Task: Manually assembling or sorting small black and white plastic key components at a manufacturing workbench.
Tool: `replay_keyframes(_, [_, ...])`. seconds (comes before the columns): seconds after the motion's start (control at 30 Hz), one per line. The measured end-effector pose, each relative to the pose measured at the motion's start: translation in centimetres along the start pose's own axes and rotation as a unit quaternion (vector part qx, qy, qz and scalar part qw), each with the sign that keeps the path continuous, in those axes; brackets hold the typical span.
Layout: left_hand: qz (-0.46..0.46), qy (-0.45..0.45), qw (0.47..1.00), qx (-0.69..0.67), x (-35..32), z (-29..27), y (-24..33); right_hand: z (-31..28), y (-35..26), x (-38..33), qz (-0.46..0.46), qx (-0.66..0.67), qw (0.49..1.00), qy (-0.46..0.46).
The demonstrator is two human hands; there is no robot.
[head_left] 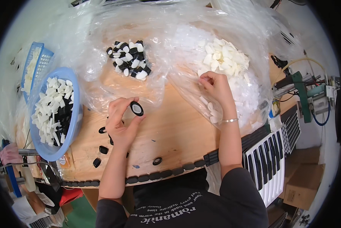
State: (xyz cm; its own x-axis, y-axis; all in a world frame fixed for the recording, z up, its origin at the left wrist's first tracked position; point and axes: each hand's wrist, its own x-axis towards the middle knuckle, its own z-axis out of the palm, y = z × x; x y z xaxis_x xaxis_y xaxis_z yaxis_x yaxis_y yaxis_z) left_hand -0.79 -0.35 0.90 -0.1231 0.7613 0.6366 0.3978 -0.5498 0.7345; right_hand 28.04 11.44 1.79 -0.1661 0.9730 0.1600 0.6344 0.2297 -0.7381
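Note:
My left hand (121, 123) is closed in a pinch, holding up a black oval piece (137, 108) with a white middle between thumb and fingertips. Under and beside that hand, several loose black pieces (103, 149) lie on the wooden table. My right hand (217, 86) has its fingertips pressed together at the near edge of a heap of cream-white flat pieces (227, 57). Whatever its fingers hold, if anything, is too hidden to name. A black oval ring (157, 161) rests alone near the table's front edge.
At left stands a blue oval basin (77, 110) of white and black pieces, beside a blue basket (45, 57). Black-and-white pieces (129, 59) are heaped on clear plastic sheeting (90, 57). Dark pads (166, 173) line the front edge; a piano-style keyboard (265, 163) sits right.

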Motion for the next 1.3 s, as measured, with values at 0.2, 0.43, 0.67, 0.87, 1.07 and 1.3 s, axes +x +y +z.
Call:
replay_keyframes(0.2, [0.001,-0.002,1.000,-0.026,-0.2,0.2,-0.6,-1.4,0.5,-0.2,0.020,-0.029,0.998,-0.045])
replay_keyframes(0.43, [0.024,-0.008,1.000,-0.001,-0.1,0.2,-0.9,-3.1,1.4,-0.7,-0.051,-0.002,0.992,0.118])
replay_keyframes(0.67, [0.015,-0.006,1.000,0.007,-0.3,-0.2,-0.4,-3.3,3.1,-4.8,0.053,-0.189,0.976,-0.096])
replay_keyframes(0.87, [0.011,0.009,1.000,0.018,0.3,0.5,0.4,-2.4,2.3,-5.1,0.049,-0.259,0.965,-0.015])
replay_keyframes(1.07, [0.028,-0.009,0.999,0.035,0.1,-0.1,-0.1,-2.4,0.4,-4.3,0.048,-0.259,0.964,0.028])
replay_keyframes(1.3, [0.127,-0.008,0.984,0.127,0.4,0.4,0.0,0.5,-8.4,-4.4,-0.138,0.151,0.972,-0.112])
